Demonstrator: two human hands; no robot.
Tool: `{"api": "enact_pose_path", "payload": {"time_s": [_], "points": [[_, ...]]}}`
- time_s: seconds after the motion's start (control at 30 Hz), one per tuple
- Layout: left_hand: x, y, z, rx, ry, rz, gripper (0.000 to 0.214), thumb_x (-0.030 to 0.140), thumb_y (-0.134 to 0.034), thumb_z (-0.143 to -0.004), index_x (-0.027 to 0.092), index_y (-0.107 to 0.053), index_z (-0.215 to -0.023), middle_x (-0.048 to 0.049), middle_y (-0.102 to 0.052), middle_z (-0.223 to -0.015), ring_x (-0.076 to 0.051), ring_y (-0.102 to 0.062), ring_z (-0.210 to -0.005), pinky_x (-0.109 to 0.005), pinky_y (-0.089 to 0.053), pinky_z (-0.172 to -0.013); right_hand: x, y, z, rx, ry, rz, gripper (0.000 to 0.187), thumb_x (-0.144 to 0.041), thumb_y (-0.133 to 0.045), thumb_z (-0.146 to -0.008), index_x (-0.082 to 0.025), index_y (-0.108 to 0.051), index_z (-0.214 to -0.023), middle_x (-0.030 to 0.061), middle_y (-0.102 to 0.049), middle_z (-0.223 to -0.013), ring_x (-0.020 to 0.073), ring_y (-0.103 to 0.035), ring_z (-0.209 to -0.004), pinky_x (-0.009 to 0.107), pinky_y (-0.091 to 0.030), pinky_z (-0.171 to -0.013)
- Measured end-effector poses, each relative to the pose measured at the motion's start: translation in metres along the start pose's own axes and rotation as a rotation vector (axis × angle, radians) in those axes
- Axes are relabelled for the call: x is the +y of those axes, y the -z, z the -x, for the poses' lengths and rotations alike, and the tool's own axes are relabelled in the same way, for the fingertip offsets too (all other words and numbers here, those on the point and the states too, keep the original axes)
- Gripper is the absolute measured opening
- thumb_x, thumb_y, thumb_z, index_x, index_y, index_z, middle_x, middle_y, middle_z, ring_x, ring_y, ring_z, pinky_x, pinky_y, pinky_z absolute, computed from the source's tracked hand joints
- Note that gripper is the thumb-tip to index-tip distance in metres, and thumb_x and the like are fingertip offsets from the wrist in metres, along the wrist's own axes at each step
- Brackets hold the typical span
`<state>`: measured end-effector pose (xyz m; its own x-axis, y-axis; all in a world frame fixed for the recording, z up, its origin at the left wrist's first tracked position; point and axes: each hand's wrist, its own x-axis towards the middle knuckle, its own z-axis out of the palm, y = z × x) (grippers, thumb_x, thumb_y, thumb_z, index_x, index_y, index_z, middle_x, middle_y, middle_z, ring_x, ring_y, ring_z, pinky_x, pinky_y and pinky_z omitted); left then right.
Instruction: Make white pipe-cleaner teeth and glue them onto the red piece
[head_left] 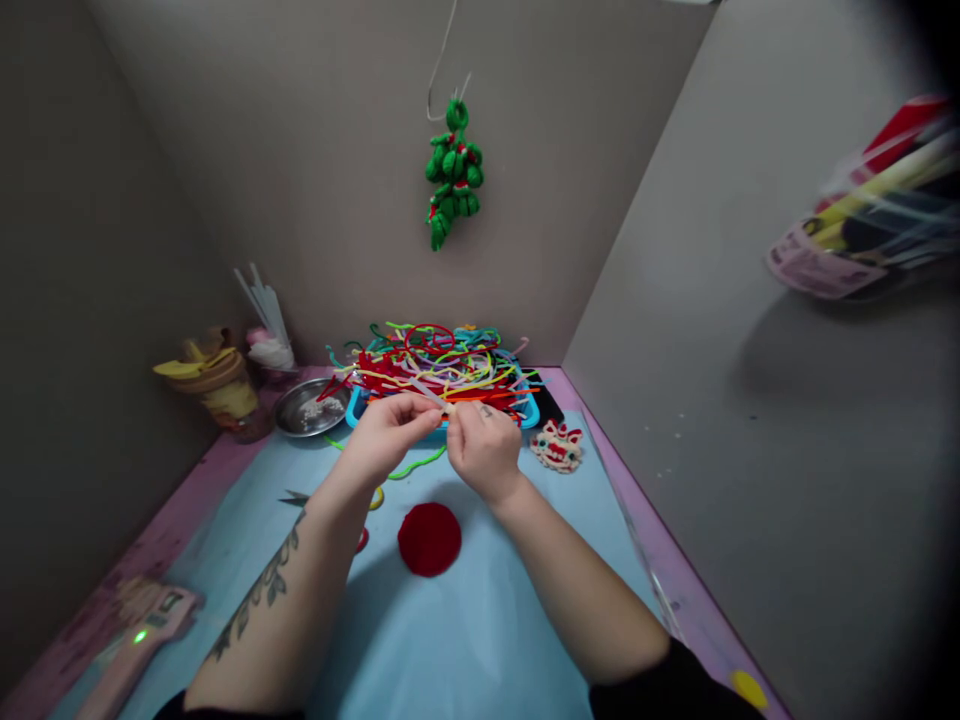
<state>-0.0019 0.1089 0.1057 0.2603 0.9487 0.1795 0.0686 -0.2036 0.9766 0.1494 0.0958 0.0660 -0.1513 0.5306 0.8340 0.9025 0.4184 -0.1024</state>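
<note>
My left hand is closed in a pinch, thumb against fingers, on a thin pale strip. Closed round the same strip is my right hand, with its fingers curled in. Both hands are held close together above the front of a blue basket heaped with colourful fuzzy pipe cleaners. Below them a round dark red disc lies flat on the blue sheet. Scissors lie partly hidden under my left forearm, with parts of yellow and red handles showing.
Left stand a metal dish with small white bits, a pot of tools and white sticks. A pink glue gun with a green light lies lower left. A beaded lion-face ornament sits right. A green ornament hangs behind.
</note>
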Motion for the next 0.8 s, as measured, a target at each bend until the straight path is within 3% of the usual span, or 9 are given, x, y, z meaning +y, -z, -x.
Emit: {"api": "enact_pose_path", "payload": {"time_s": [0.17,0.33,0.47,0.63,0.8], "points": [[0.003,0.000,-0.001,-0.010,-0.001,-0.022,0.028,0.038,-0.070,-0.069,0.013,-0.066,-0.080,-0.0028,-0.067,-0.073,-0.014,-0.060,-0.068,-0.025,-0.047,-0.065,0.000,-0.001,0.000,-0.021,0.001,-0.002,0.023,-0.025,-0.041,-0.092,-0.017,-0.059,-0.080,0.0043,-0.061,-0.069,0.0167,-0.053,-0.068,0.030,-0.031,-0.066],[0.002,0.000,-0.002,0.074,-0.053,-0.195,0.027,0.040,-0.067,-0.073,0.013,-0.065,-0.076,-0.0019,-0.065,-0.068,-0.013,-0.057,-0.062,-0.023,-0.045,-0.058,-0.001,0.001,-0.001,-0.135,-0.025,-0.163,0.025,-0.028,-0.040,-0.093,-0.017,-0.061,-0.087,0.0061,-0.063,-0.075,0.0178,-0.055,-0.074,0.029,-0.034,-0.068],[0.004,0.006,0.000,0.073,-0.138,-0.305,0.024,0.037,-0.063,-0.077,0.013,-0.065,-0.074,-0.0020,-0.064,-0.068,-0.013,-0.056,-0.063,-0.023,-0.044,-0.058,-0.005,0.004,-0.008,-0.312,-0.282,-0.698,0.028,-0.038,-0.041,-0.093,-0.017,-0.059,-0.089,0.0042,-0.062,-0.076,0.0150,-0.055,-0.070,0.027,-0.038,-0.064],[0.011,0.023,0.005,-0.165,-0.304,-0.304,0.018,0.030,-0.059,-0.083,0.014,-0.063,-0.076,-0.0025,-0.064,-0.073,-0.013,-0.058,-0.067,-0.025,-0.046,-0.065,-0.008,0.008,-0.011,-0.773,-0.774,-1.576,0.041,-0.052,-0.042,-0.088,-0.015,-0.056,-0.077,-0.0013,-0.054,-0.054,0.0094,-0.045,-0.042,0.022,-0.032,-0.042],[0.011,0.035,0.006,-0.323,-0.444,-0.272,0.013,0.027,-0.060,-0.084,0.015,-0.064,-0.080,-0.0038,-0.063,-0.080,-0.013,-0.059,-0.075,-0.025,-0.047,-0.070,-0.008,0.013,-0.009,-1.167,-0.843,-2.067,0.036,-0.039,-0.038,-0.090,-0.011,-0.059,-0.084,-0.0004,-0.056,-0.051,0.0086,-0.042,-0.036,0.022,-0.033,-0.040]]}}
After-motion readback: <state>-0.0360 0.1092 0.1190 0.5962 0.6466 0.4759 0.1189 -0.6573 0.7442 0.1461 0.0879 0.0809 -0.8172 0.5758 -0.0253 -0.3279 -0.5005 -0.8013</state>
